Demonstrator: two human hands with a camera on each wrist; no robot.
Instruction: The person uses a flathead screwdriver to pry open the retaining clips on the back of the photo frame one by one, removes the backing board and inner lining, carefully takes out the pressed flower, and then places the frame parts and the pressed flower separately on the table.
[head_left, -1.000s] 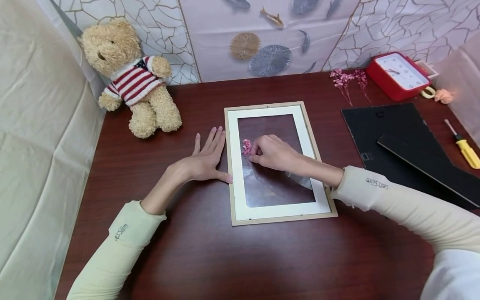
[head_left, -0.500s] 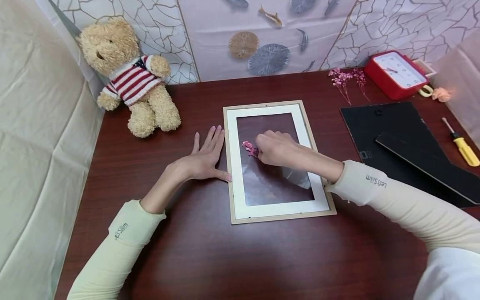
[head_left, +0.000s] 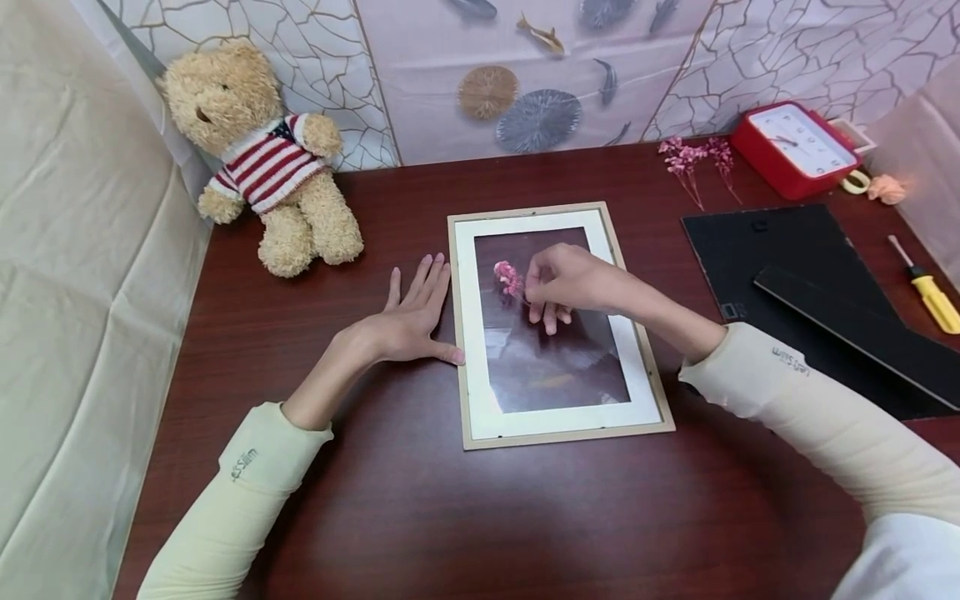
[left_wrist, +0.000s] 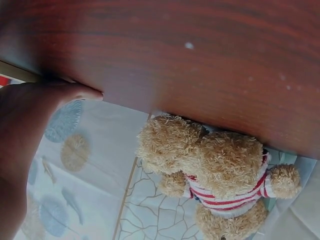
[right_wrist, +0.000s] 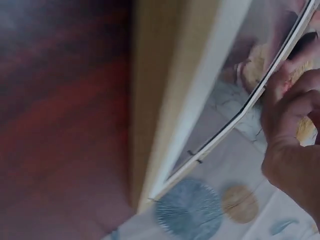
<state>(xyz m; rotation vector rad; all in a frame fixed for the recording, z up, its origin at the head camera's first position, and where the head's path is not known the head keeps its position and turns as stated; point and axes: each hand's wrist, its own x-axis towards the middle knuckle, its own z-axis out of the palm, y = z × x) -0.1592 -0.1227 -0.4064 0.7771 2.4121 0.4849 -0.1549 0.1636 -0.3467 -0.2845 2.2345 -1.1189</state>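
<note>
A picture frame (head_left: 562, 421) with a pale wooden edge, a white mat and a clear pane lies on the dark red-brown table. My left hand (head_left: 408, 323) lies flat on the table at its left side, fingers straight, thumb tip touching the edge. Over the pane, my right hand (head_left: 570, 283) pinches a small pink dried flower (head_left: 507, 278) by its thin stem between thumb and index finger, the other fingers loosely bent. In the right wrist view, that right hand (right_wrist: 295, 115) is above the glass, and the flower is mostly hidden behind the fingers.
Beyond the frame lie more pink dried flowers (head_left: 693, 162), beside a red clock (head_left: 795, 150). On the right rest a black backing board (head_left: 750, 250) with its stand and a yellow-handled screwdriver (head_left: 933, 298). A teddy bear (head_left: 262, 158) sits at the back left.
My right hand has shifted right and slightly up, its outer fingers loosening from a closed curl. The flower has moved with it, up and to the right. My left hand keeps its place.
</note>
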